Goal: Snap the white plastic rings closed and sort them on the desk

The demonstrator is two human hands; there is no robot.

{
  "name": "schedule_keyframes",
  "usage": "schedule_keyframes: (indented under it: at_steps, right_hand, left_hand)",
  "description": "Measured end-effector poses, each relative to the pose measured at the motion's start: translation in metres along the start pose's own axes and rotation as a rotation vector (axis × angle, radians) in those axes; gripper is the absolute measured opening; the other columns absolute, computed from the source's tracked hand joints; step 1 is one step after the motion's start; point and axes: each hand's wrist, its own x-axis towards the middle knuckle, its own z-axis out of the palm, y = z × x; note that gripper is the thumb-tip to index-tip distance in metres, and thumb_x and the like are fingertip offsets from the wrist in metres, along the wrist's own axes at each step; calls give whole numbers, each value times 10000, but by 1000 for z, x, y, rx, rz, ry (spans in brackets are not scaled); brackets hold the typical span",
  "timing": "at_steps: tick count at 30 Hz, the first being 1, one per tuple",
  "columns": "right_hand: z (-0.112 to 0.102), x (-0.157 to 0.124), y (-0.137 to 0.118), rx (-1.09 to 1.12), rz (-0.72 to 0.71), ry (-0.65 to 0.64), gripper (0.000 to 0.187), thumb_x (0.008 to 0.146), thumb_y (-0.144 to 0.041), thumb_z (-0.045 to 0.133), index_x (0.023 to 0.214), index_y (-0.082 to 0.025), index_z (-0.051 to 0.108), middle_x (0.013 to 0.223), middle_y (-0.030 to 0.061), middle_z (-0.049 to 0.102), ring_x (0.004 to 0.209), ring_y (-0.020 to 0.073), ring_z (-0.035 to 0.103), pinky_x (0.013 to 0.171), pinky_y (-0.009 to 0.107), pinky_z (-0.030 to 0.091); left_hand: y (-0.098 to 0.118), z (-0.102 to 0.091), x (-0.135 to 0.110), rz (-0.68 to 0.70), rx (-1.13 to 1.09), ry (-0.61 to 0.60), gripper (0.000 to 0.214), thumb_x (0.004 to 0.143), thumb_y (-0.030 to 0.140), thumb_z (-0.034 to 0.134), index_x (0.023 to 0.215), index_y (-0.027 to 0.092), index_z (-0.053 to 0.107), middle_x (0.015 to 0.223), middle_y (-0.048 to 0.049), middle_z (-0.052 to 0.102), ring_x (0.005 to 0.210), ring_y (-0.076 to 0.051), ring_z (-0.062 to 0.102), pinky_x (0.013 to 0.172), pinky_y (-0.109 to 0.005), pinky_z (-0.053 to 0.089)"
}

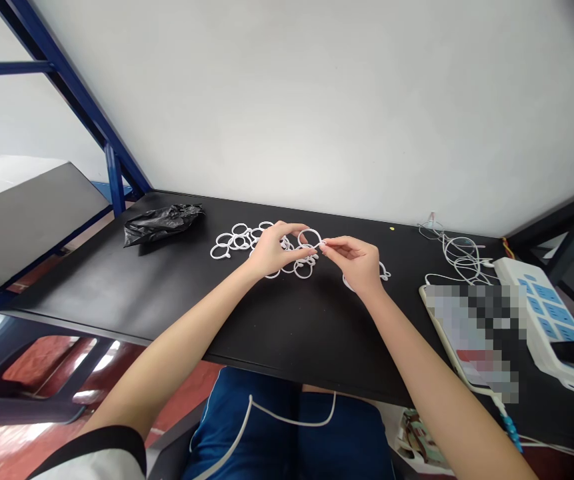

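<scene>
Between my hands, raised a little off the black table (287, 327), is a white curtain ring (309, 231) with a small knob-like eyelet. My left hand (273, 252) grips its left side between thumb and fingers. At its right side, my right hand (361, 261) pinches the ring near the eyelet with thumb and forefinger. A loose pile of similar white rings (239, 243) lies under and to the left of my left hand, which partly covers it. More white rings (383, 272) lie under my right hand, mostly hidden by it.
A crumpled black plastic bag (163, 224) lies at the table's left. To the right are a phone (471, 340) with a blurred screen, tangled white cable (459, 257) and a white power strip (541, 313). A pale wall (317, 113) stands behind the table.
</scene>
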Motion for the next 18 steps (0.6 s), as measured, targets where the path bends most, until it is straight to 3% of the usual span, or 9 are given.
schedule_keyframes:
  at_steps: [9,18]
  right_hand:
    - [0,0,7,15,-4,4,125,703,-291,812,799,-221,771,813,23,763,742,202,727,783,366,620]
    - [-1,1,7,7,8,-39,113,715,-295,803,789,-218,768,780,23,753,724,194,719,754,344,612]
  left_hand:
    - [3,2,-1,6,52,25,413,680,442,810,924,190,592,811,5,650,796,-164,591,772,-299,437]
    - [3,2,-2,-24,56,28,406,704,483,778,946,204,610,838,-4,657,826,-177,596,746,-301,433]
